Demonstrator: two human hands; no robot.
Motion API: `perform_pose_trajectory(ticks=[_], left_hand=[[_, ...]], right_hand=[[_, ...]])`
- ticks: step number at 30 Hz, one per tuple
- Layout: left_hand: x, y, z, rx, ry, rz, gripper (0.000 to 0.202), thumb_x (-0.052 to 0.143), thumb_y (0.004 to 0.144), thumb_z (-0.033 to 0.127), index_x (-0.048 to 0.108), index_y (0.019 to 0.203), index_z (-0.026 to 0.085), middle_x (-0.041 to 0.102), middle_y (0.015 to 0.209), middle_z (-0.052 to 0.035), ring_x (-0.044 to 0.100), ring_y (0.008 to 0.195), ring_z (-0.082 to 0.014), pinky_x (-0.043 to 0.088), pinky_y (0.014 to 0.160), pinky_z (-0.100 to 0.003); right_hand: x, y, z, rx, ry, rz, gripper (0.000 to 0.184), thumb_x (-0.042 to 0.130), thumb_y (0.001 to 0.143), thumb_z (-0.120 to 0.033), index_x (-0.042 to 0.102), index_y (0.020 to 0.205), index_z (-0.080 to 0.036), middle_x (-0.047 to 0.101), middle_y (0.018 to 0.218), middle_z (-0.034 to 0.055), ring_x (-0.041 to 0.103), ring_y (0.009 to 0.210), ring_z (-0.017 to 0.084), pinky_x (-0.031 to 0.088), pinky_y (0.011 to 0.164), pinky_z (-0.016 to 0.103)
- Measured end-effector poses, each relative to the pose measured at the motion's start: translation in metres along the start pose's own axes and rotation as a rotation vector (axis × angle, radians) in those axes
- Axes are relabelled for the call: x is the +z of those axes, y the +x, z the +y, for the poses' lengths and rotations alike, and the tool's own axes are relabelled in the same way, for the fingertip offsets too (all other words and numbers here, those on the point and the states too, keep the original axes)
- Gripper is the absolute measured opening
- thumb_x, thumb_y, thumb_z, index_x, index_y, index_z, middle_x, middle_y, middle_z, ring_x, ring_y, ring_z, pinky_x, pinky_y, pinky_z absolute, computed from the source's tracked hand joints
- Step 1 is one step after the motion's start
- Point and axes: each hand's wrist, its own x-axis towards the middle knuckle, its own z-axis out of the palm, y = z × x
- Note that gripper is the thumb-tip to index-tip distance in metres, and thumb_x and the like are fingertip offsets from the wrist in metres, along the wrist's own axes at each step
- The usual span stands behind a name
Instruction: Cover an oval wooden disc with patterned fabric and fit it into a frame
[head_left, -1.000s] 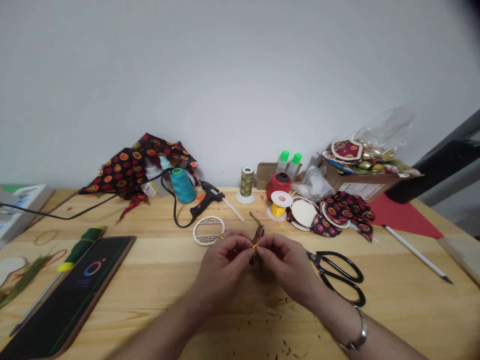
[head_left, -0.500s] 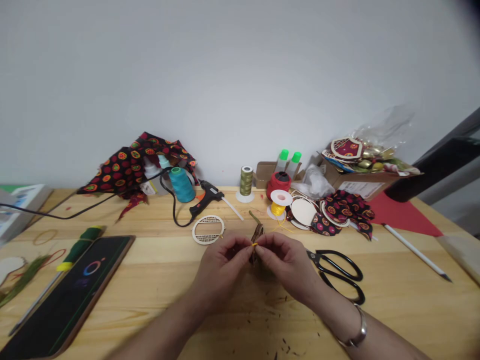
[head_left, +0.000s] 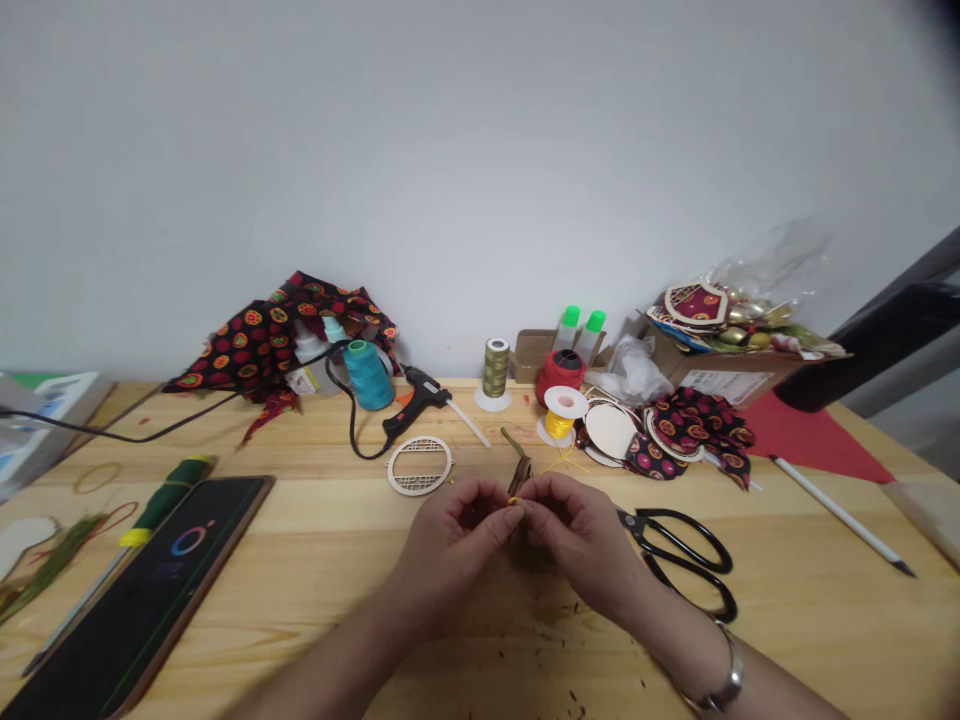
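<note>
Well off back edge of desk [head_left: 322, 530], left hand [head_left: 456, 530] and right hand [head_left: 581, 530] pinch yellow thread [head_left: 513, 501] at brown bundle [head_left: 521, 474]; uneven tension could let it slip.

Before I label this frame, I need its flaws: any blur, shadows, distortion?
Head view: soft light, wall dimmer toward the corners; head view: faint shadow on the table under the right hand and left hand; head view: held thread too soft to trace, left forearm blurred; head view: phone seems stretched near the edge, bracelet glinting.

phone [head_left: 165, 580] on table [head_left: 337, 540] at left, screwdriver [head_left: 169, 495] beside it, glue gun [head_left: 416, 398] behind frame [head_left: 420, 491], scissors [head_left: 639, 523] beside right hand [head_left: 585, 545]
</note>
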Motion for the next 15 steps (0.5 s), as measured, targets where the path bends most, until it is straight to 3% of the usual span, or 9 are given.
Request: perform_pose_trajectory(ticks=[11, 15], left_hand=[[-0.0025, -0.0005, -0.0007, 0.098, 0.172, 0.015, 0.015, 0.054, 0.081, 0.027, 0.057, 0.070, 0.018, 0.052, 0.064, 0.0027, 0.048, 0.062, -0.0123, 0.038, 0.058, -0.022], [-0.0023, -0.0013, 0.0013, 0.154, 0.260, 0.020, 0.015, 0.052, 0.080, 0.023, 0.053, 0.066, 0.018, 0.049, 0.062, 0.0032, 0.046, 0.060, -0.0120, 0.036, 0.056, -0.023]], right_hand=[[-0.0003, 0.0009, 0.0011, -0.027, -0.012, -0.039, 0.013, 0.056, 0.078, -0.028, 0.060, 0.073, -0.017, 0.056, 0.063, -0.0016, 0.048, 0.059, 0.011, 0.040, 0.055, 0.022], [-0.0074, 0.0091, 0.0012, -0.051, -0.026, 0.027, 0.020, 0.054, 0.081, -0.034, 0.060, 0.072, -0.017, 0.057, 0.063, -0.0016, 0.051, 0.061, 0.012, 0.043, 0.058, 0.024]])
